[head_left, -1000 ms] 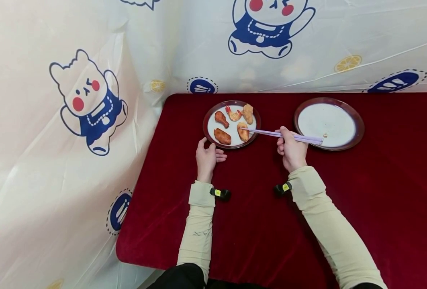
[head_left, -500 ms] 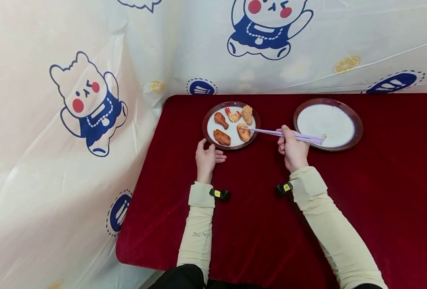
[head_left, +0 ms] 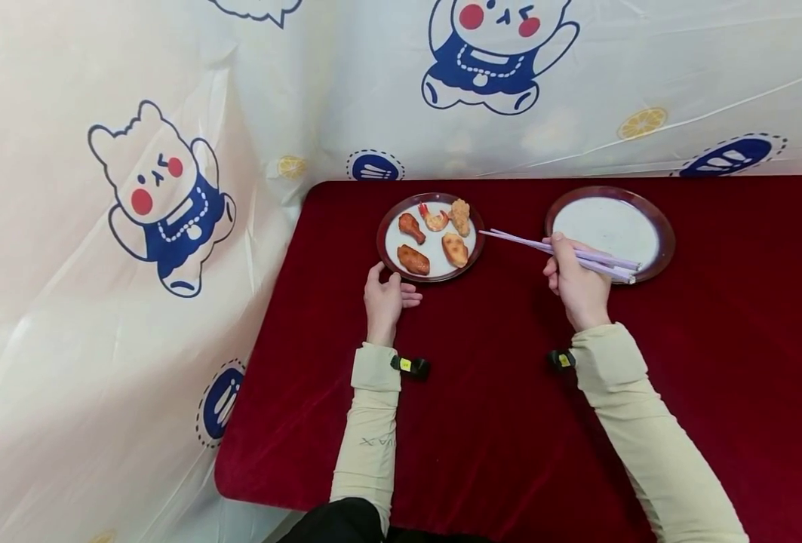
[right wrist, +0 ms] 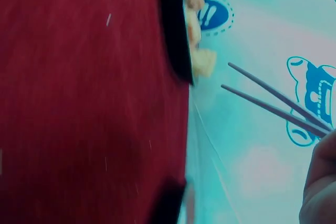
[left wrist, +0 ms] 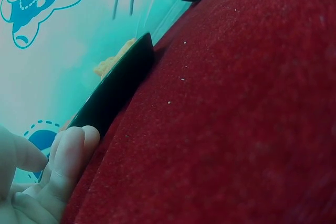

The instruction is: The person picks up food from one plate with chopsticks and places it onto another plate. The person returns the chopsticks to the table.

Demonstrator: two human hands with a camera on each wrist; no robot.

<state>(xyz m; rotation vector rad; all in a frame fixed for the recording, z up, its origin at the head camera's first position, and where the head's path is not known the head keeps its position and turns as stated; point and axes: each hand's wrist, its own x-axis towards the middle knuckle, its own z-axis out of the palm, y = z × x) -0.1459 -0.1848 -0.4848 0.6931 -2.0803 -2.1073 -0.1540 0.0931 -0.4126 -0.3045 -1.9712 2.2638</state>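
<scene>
My left hand (head_left: 382,303) touches the near rim of the smaller brown-rimmed plate (head_left: 382,234), its fingers mostly extended. In the left wrist view, fingertips (left wrist: 90,136) lie against that plate's dark edge. On its white middle are a drumstick (head_left: 410,227), a shrimp (head_left: 434,219), a breaded fried piece (head_left: 460,216), a chicken wing (head_left: 413,260) and a golden-brown oval piece (head_left: 455,250). My right hand (head_left: 580,289) grips lilac chopsticks (head_left: 517,239) over the near left of the larger plate. Their slightly parted tips point at the smaller plate's right rim and hold nothing.
The larger brown-rimmed plate (head_left: 665,234) stands right of the food plate, partly hidden by my right hand and the chopsticks. Both plates are near the back edge of the table with its dark red cloth (head_left: 482,422). A printed curtain (head_left: 346,90) hangs behind and to the left.
My right hand has moved right, drawing the chopstick tips off the golden-brown oval piece and away from the plate. The left hand stays at the rim. The view has shifted slightly.
</scene>
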